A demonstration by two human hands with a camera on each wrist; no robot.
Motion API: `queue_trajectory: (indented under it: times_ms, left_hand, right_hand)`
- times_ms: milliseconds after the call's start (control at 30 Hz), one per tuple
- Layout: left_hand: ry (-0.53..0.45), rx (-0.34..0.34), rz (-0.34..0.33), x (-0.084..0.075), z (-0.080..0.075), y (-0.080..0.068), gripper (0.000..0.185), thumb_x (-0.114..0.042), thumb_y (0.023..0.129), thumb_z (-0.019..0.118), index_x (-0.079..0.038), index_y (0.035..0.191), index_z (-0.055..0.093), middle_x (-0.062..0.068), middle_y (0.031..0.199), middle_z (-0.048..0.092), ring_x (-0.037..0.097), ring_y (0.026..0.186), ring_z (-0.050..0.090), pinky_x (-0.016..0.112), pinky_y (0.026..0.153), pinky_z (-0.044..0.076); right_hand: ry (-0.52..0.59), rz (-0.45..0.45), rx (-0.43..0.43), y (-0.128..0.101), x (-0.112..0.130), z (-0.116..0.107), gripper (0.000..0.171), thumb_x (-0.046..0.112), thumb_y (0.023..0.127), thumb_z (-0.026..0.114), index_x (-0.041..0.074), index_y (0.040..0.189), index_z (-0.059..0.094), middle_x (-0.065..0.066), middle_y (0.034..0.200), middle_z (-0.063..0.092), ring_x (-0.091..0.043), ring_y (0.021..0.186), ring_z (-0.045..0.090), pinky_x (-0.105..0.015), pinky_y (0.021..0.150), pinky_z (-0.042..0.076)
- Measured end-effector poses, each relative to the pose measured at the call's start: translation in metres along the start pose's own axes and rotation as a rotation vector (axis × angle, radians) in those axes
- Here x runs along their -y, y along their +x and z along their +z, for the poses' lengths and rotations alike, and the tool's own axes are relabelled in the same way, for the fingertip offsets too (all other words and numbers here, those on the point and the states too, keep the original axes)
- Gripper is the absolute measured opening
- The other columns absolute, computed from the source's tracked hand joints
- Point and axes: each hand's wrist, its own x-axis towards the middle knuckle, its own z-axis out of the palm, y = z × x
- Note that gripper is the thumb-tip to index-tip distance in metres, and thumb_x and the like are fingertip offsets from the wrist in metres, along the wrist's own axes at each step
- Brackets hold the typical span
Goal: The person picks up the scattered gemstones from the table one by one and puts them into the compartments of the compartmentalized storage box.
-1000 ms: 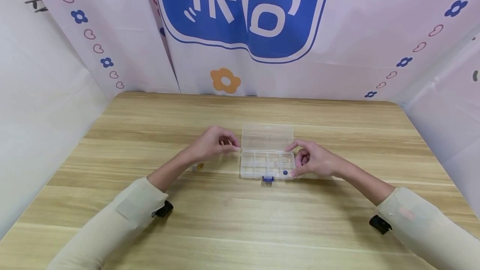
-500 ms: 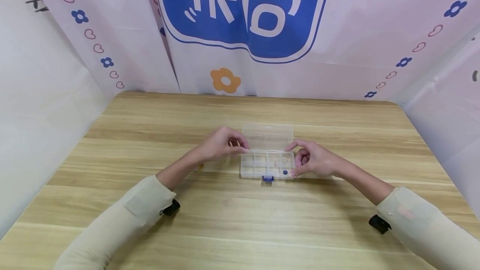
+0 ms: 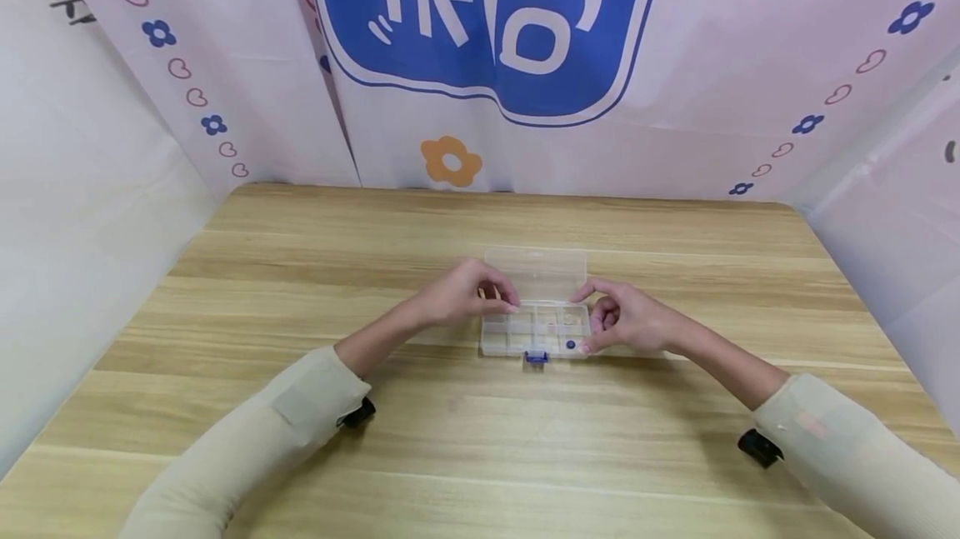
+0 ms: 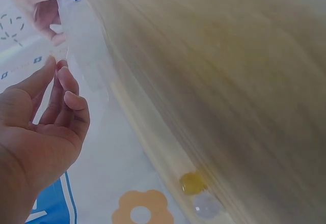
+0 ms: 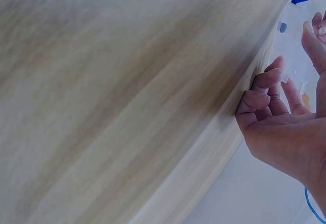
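Note:
In the head view, a clear compartment box (image 3: pixel 498 348) lies on the table, its clear lid (image 3: pixel 547 272) folded back and its blue latch (image 3: pixel 536 356) facing front. A dark blue bead (image 3: pixel 571 345) sits in the front right compartment. My left hand (image 3: pixel 468 293) is over the box's back left part, thumb and forefinger pinched together. Between them a small clear bead (image 5: pixel 321 31) shows faintly in the right wrist view. My right hand (image 3: pixel 630 318) holds the box's right end, thumb at the front corner and forefinger at the back corner.
A yellow bead (image 4: pixel 192 183) and a clear bead (image 4: pixel 207 205) lie on the wooden table (image 3: pixel 480 456) in the left wrist view; my left arm hides them in the head view. A printed curtain (image 3: pixel 637 156) hangs behind the table.
My left hand has moved right, from beside the box's left end to over its back left compartments. My right hand and the box have stayed in place.

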Motion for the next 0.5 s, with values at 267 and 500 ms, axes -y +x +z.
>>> queue_trajectory:
  times_ms: [267, 500]
  left_hand:
    - [-0.002, 0.030, 0.001, -0.003, 0.005, 0.006, 0.005, -0.004, 0.094, 0.077, 0.000, 0.092, 0.078, 0.004, 0.087, 0.076, 0.008, 0.075, 0.064, 0.024, 0.071, 0.056]
    - [0.025, 0.054, -0.021, -0.010, 0.011, 0.012, 0.005, -0.006, 0.093, 0.078, -0.002, 0.091, 0.077, 0.002, 0.086, 0.075, 0.007, 0.075, 0.064, 0.023, 0.070, 0.056]
  right_hand:
    - [-0.002, -0.001, 0.003, 0.000, 0.000, -0.001, 0.060, 0.002, 0.084, 0.085, -0.008, 0.132, 0.051, -0.006, 0.077, 0.061, -0.014, 0.069, 0.052, -0.022, 0.065, 0.045]
    - [0.006, -0.009, 0.008, 0.000, 0.000, -0.001, 0.060, 0.001, 0.084, 0.084, -0.008, 0.132, 0.050, -0.006, 0.077, 0.061, -0.013, 0.069, 0.052, -0.022, 0.064, 0.045]
